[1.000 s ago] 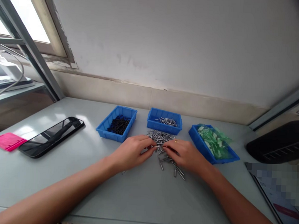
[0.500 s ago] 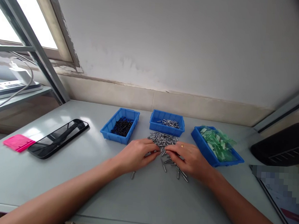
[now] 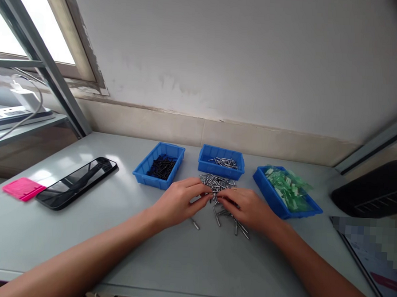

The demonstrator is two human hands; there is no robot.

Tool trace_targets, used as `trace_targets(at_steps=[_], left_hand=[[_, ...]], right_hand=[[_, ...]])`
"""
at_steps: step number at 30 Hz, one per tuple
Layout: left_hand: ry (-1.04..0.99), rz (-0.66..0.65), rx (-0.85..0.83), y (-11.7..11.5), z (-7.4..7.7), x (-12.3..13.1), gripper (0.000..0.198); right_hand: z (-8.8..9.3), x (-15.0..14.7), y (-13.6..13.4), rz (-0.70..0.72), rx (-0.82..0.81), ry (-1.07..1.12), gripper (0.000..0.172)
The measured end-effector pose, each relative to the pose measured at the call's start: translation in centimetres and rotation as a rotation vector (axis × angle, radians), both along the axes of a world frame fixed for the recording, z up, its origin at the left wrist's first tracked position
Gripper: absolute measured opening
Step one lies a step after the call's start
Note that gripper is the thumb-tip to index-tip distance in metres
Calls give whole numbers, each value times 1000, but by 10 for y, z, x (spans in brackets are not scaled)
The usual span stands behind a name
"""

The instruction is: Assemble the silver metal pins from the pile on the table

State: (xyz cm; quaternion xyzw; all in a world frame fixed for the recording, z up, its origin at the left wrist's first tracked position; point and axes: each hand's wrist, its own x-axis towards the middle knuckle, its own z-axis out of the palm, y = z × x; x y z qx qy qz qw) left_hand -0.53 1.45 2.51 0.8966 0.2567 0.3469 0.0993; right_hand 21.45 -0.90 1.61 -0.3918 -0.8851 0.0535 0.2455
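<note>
My left hand is closed in a pinch, thumb against fingers, over the near side of a pile of slim silver metal pins. Facing it, my right hand is pinched too, the fingertips of both hands nearly meeting. A thin metal pin seems to lie between them, mostly hidden by the fingers. Several pins are scattered beside and under my right hand. One loose pin rests on the table just below my left hand.
Behind the pile stands a blue tray of thin silver pins. A blue bin of black screw-like pieces is left; another blue bin with green plastic packets is right. A phone-like black panel and pink case lie far left.
My left hand has shifted slightly, and both hands' fingertips have drawn closer together. The loose pin near my left hand now lies further right and points another way.
</note>
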Motion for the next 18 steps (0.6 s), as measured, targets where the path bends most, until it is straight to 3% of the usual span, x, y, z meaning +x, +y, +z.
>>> trace_targets(at_steps=[6,18], left_hand=[[-3,-27,0,-2,1,1,18],[87,48,-65,0,1,1,14]], right_hand=[[-1,-1,-1,10,-19,-80,20],[4,5,1,-25,35,-16,20]])
